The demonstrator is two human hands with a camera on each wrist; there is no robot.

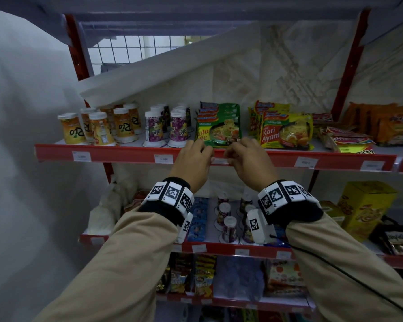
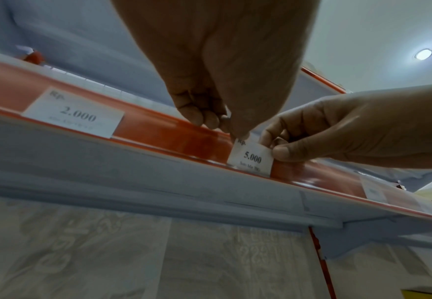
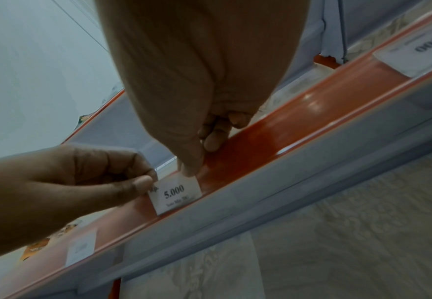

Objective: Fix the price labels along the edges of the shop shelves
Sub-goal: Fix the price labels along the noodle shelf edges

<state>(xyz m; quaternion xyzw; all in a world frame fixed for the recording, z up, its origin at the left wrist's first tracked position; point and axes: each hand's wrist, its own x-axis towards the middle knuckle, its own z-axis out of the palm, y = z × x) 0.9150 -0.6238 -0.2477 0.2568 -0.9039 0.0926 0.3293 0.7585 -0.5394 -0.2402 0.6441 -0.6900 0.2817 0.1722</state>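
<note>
The label strip (image 2: 184,139) along the shelf edge is red plastic, smooth and glossy, with bright glints on it. The 5.000 label (image 3: 176,194) is matt white paper with black print, as is the 2.000 label (image 2: 74,115). The shelf underside (image 2: 133,182) looks like grey painted metal, dull and smooth. The noodle packs (image 1: 219,126) are shiny printed plastic film. The cups (image 1: 98,129) have glossy printed wraps and white lids. The backing sheet (image 1: 277,73) is pale with a faint raised pattern. The sleeves (image 1: 347,275) are tan cloth, matt.
</note>
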